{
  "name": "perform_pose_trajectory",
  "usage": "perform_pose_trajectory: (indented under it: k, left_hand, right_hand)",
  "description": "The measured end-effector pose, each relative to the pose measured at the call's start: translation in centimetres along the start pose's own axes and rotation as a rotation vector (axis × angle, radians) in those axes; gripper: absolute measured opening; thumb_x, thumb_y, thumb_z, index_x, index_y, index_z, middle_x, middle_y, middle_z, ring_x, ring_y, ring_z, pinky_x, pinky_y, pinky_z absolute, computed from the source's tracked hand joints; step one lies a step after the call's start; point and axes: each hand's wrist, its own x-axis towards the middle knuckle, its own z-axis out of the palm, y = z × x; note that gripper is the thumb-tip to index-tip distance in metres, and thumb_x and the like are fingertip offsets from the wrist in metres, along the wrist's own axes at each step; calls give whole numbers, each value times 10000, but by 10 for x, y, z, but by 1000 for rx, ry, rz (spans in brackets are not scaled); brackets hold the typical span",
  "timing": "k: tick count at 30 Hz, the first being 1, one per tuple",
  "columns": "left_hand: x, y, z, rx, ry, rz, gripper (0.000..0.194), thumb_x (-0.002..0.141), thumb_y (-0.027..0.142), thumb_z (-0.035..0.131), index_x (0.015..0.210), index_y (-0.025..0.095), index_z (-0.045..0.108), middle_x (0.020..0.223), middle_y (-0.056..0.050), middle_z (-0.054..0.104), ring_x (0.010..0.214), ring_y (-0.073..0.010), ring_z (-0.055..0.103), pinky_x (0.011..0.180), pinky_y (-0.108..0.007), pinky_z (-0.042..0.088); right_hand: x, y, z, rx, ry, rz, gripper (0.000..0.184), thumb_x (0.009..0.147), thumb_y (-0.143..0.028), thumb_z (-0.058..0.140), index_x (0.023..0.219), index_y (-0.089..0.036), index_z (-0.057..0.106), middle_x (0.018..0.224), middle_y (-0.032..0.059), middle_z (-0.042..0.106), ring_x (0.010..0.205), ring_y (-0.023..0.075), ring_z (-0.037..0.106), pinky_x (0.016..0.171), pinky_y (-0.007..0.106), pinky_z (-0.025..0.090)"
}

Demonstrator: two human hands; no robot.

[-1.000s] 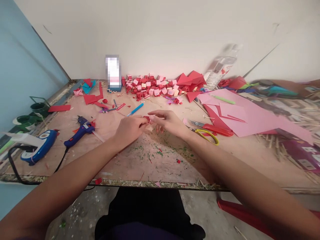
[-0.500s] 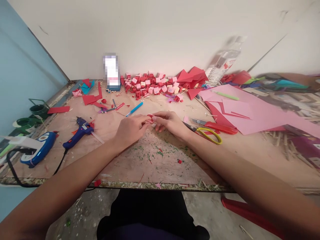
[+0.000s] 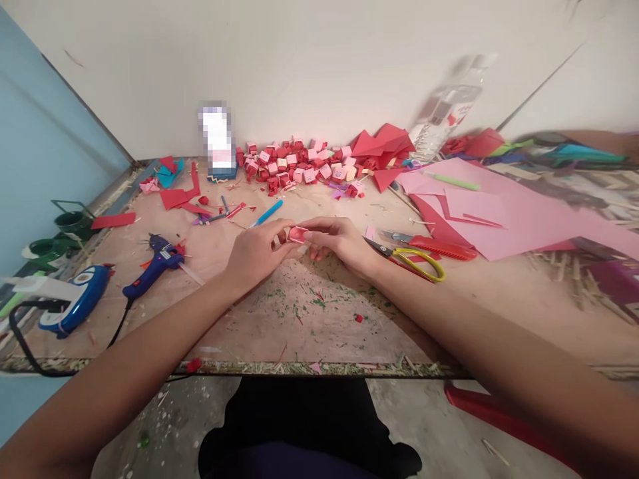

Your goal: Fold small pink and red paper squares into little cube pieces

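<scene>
Between both sets of fingertips is a small folded paper piece [image 3: 298,234], pink with red, its hollow side showing. My left hand [image 3: 257,255] pinches its left edge, thumb and forefinger closed. On the other edge my right hand [image 3: 338,243] grips it, the thumb in front and curled fingers behind. A blue pen [image 3: 269,213] lies just beyond my left hand. Close to my right wrist are scissors with yellow handles [image 3: 417,263] and a red box cutter [image 3: 442,246]. Against the wall sits a pile of small pink and red paper cubes [image 3: 299,163].
A blue hot glue gun [image 3: 154,266] and a blue-and-white power strip [image 3: 77,303] with a black cord lie left. A phone [image 3: 217,136] stands at the back. Pink paper sheets [image 3: 529,213] and a clear bottle [image 3: 446,113] are right. Scraps litter the table's front edge [image 3: 339,368].
The small paper piece has turned so that more of its hollow face shows between my fingers. My hands stay in nearly the same place; the view has shifted slightly.
</scene>
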Motion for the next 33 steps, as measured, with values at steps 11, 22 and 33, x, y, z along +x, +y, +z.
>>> perform_pose_trajectory:
  k: [11, 22, 33]
  left_hand:
    - [-2, 3, 2, 78, 43, 33, 213, 895, 319, 896, 1058, 250, 776, 882, 25, 748, 652, -136, 636, 653, -263, 411]
    - [0, 11, 3, -370, -95, -42, 250, 949, 351, 751, 1159, 219, 788, 908, -11, 749, 706, -142, 650, 686, -267, 543]
    - [1, 15, 2, -439, -127, -161, 247, 919, 345, 774, 1125, 211, 789, 921, -21, 751, 708, -144, 645, 693, -281, 540]
  right_hand:
    - [-1, 1, 7, -222, -20, -36, 335, 894, -392, 720, 649, -163, 724, 606, 40, 692, 484, 115, 557, 493, 249, 422]
    - [0, 3, 3, -233, -32, -92, 186, 799, -198, 589, 665, -163, 713, 533, 5, 637, 479, 125, 570, 516, 240, 436]
    - [-3, 4, 4, -283, -43, -151, 250, 875, -278, 625, 683, -154, 728, 559, 16, 651, 527, 128, 574, 565, 255, 430]
